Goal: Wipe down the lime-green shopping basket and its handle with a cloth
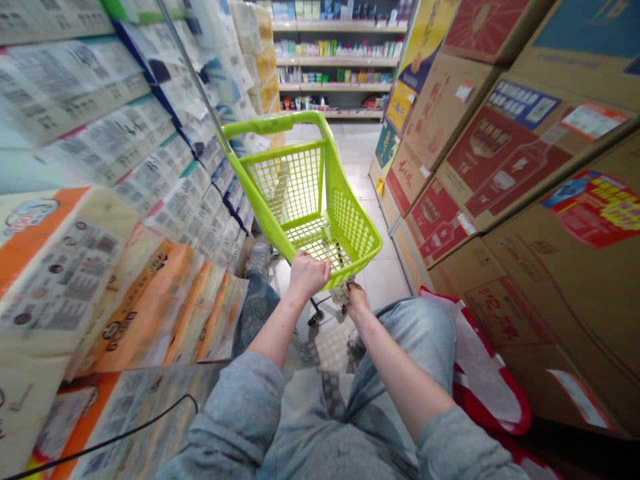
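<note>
A lime-green plastic shopping cart (354, 200) stands in the aisle right in front of me. Its basket has grid walls, and nothing lies inside. My left hand (307, 272) is closed over the basket's near rim, at the left corner. Just below the near edge, my right hand (357, 300) pinches a crumpled, pale cloth (341, 292) against the underside of the basket. The fingertips of that hand are partly hidden by the cloth. A dark caster wheel (316, 319) shows beneath the cart.
Stacked tissue packs (145, 300) line my left side. Cardboard cartons (520, 153) are piled on the right, with a red-and-white bag (493, 367) below them. Shelves of bottles (340, 62) close off the far end. A metal pole (193, 67) rises by the cart, and a black cable (125, 433) crosses the lower left.
</note>
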`<state>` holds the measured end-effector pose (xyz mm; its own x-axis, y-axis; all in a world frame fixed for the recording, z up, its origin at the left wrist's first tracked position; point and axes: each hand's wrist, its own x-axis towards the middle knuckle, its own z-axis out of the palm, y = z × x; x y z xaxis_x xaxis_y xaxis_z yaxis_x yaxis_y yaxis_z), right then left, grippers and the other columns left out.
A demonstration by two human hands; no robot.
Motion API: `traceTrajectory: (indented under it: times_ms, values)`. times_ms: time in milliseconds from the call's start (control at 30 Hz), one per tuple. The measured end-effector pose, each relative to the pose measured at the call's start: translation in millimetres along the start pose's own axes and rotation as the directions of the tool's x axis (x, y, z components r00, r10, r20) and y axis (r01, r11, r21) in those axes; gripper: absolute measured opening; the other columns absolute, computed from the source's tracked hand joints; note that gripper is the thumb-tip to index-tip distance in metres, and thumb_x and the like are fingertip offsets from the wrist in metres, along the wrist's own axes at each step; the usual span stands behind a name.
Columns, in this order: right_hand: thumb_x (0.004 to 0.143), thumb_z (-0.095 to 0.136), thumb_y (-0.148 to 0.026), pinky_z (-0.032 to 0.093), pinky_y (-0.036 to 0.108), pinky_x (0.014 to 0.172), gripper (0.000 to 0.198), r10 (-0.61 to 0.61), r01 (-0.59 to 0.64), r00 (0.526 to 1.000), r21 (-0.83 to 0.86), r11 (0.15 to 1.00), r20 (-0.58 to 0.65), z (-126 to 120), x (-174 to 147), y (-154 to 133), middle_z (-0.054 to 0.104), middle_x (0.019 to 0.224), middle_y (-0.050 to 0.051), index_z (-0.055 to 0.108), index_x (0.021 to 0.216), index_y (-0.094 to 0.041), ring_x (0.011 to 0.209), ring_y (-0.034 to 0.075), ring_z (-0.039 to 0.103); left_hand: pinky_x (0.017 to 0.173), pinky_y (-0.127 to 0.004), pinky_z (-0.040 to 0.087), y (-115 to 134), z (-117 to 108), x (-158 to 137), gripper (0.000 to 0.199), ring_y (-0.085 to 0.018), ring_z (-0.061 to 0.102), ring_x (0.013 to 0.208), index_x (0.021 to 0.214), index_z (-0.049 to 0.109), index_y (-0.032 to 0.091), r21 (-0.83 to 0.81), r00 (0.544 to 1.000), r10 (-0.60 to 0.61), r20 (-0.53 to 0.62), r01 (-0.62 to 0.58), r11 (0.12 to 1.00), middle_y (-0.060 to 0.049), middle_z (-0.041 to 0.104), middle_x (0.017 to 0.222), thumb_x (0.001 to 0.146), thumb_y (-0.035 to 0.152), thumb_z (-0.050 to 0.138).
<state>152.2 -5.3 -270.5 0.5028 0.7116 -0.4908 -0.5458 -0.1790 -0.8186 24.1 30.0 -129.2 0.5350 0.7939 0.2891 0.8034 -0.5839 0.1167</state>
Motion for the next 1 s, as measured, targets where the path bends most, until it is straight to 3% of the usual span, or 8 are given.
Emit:
traceTrajectory:
  times_ms: [133,300,400,533,633,700,800,1000]
  values:
    - [0.077,0.049,-0.045,0.050,0.027,0.051,0.026,0.026,-0.030,0.998,0.064,0.997,0.055,1.6,-3.2,-11.0,0.067,0.068,0.000,0.055,0.079,-0.020,0.055,0.014,0.062,0.083,-0.039,0.034,1.2,6.3,3.7,0.056,-0.016,0.058,0.056,0.061,0.070,0.016,0.016,0.997,0.032,-0.074,-0.031,0.999,-0.009,0.068,0.061,0.093,0.030,0.026]
    - [0.067,0.067,-0.031,0.049,0.025,0.051,0.022,0.043,-0.049,0.998,0.136,0.990,0.045,-0.5,-9.8,-22.9,0.064,0.061,-0.004,0.052,0.078,-0.020,0.052,0.012,0.060,0.078,-0.038,0.034,5.1,9.5,8.6,0.054,-0.015,0.056,0.052,0.059,0.069,0.016,0.059,0.990,0.062,-0.128,-0.055,0.997,-0.008,0.067,0.057,0.093,0.027,0.028]
    - [0.066,0.068,-0.029,0.049,0.022,0.054,0.024,-0.067,0.053,0.995,0.184,0.981,0.070,-0.8,-19.9,-36.8,0.063,0.062,-0.006,0.054,0.082,-0.019,0.053,0.010,0.059,0.078,-0.038,0.034,7.2,9.4,10.1,0.054,-0.016,0.057,0.052,0.059,0.069,0.016,0.063,0.989,0.060,-0.135,-0.052,0.997,-0.008,0.067,0.057,0.093,0.028,0.029]
    - [0.067,0.070,-0.034,0.052,0.024,0.069,0.034,-0.272,0.233,0.953,0.250,0.940,0.136,4.1,-33.9,-55.7,0.068,0.083,-0.002,0.056,0.095,-0.019,0.071,0.010,0.065,0.079,-0.038,0.034,8.0,10.5,11.2,0.054,-0.015,0.057,0.053,0.059,0.069,0.017,0.062,0.988,0.057,-0.144,-0.049,0.997,-0.008,0.067,0.057,0.093,0.028,0.029]
    - [0.066,0.070,-0.035,0.052,0.025,0.072,0.035,-0.327,0.303,0.940,0.194,0.933,0.103,5.5,-33.3,-51.9,0.068,0.088,-0.001,0.057,0.094,-0.019,0.075,0.011,0.064,0.079,-0.038,0.034,8.1,11.4,11.8,0.054,-0.015,0.057,0.052,0.059,0.069,0.017,0.065,0.987,0.062,-0.146,-0.053,0.996,-0.007,0.067,0.056,0.093,0.028,0.029]
    - [0.063,0.071,-0.034,0.051,0.023,0.067,0.033,-0.276,0.270,0.961,0.119,0.955,0.032,2.7,-28.3,-38.4,0.068,0.081,-0.001,0.058,0.088,-0.017,0.070,0.011,0.063,0.079,-0.038,0.034,8.5,11.2,11.7,0.054,-0.015,0.057,0.052,0.058,0.069,0.017,0.070,0.988,0.060,-0.143,-0.050,0.996,-0.007,0.067,0.056,0.093,0.027,0.028]
    - [0.058,0.072,-0.030,0.050,0.024,0.057,0.029,-0.110,0.113,0.992,0.052,0.992,-0.056,-3.9,-21.2,-12.0,0.066,0.065,-0.002,0.058,0.079,-0.016,0.058,0.012,0.061,0.079,-0.039,0.034,9.5,9.9,10.8,0.056,-0.016,0.057,0.052,0.058,0.069,0.016,0.060,0.990,0.050,-0.132,-0.042,0.997,-0.008,0.067,0.057,0.093,0.027,0.027]
    - [0.055,0.068,-0.025,0.049,0.026,0.053,0.025,0.035,-0.039,0.998,0.079,0.996,0.056,-4.2,-17.3,9.7,0.065,0.059,-0.003,0.057,0.076,-0.018,0.051,0.013,0.060,0.080,-0.039,0.034,12.2,9.3,8.7,0.054,-0.016,0.057,0.053,0.057,0.068,0.016,0.041,0.991,0.043,-0.126,-0.039,0.998,-0.009,0.067,0.057,0.093,0.026,0.029]
